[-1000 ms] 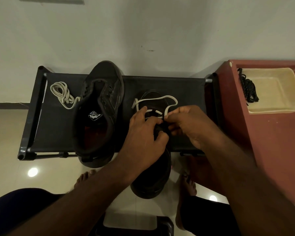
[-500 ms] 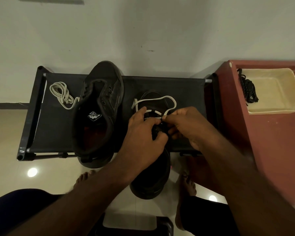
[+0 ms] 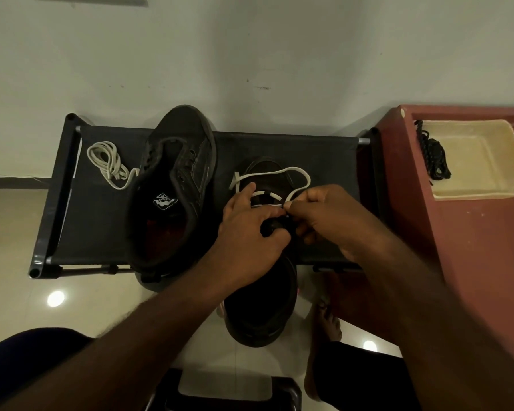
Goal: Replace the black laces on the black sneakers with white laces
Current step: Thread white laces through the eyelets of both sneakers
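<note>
Little moved in the last second: your left hand (image 3: pixel 250 229) still grips the sneaker (image 3: pixel 261 307) at its eyelets, right hand (image 3: pixel 324 221) pinching the white lace (image 3: pixel 267 173) looped over its toe; threading looks barely begun.

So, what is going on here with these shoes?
A person is threading a white lace into the near sneaker on the dark rack. The right hand pinches the lace at the eyelets; the left hand holds the shoe's upper. The second sneaker lies beside a coiled spare lace, and the black laces lie on the cream tray.
</note>
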Available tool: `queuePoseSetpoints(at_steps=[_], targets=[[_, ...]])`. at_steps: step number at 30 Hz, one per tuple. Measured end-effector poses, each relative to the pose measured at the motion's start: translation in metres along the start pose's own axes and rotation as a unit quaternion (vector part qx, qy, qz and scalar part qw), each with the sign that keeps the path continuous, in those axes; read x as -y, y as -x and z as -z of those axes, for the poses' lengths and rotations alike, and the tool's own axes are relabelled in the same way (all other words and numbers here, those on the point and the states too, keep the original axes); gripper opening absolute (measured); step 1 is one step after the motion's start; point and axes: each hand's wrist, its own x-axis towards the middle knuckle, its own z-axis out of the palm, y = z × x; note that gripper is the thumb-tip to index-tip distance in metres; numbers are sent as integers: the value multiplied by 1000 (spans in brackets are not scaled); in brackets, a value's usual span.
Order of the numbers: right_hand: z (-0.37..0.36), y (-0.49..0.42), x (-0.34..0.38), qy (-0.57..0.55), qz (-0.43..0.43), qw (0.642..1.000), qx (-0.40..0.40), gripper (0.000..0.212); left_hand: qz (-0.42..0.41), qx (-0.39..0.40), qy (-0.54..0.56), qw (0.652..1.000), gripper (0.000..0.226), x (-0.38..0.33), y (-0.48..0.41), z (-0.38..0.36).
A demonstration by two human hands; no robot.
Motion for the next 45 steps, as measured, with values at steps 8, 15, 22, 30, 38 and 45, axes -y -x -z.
queuePoseSetpoints(at_steps=[8,15,22,30,38,45], targets=[[6,-3,-2,22,-6,1000,22,18,-1,-25,18,1000,40,0,3,-3],[4,0,1,17,-34,997,71,20,12,-13,47,999,34,-2,2,0],[2,2,2,47,-8,996,69,22,4,-12,24,1000,38,-3,2,-2],[23,11,11,-206,45,965,154,17,14,-2,22,1000,42,-3,3,0],[23,0,9,-457,104,883,40,8,11,-16,20,1000,42,0,3,-3],[-4,-3,6,40,61,993,-92,10,-16,-41,-6,999,79,2,6,-7]])
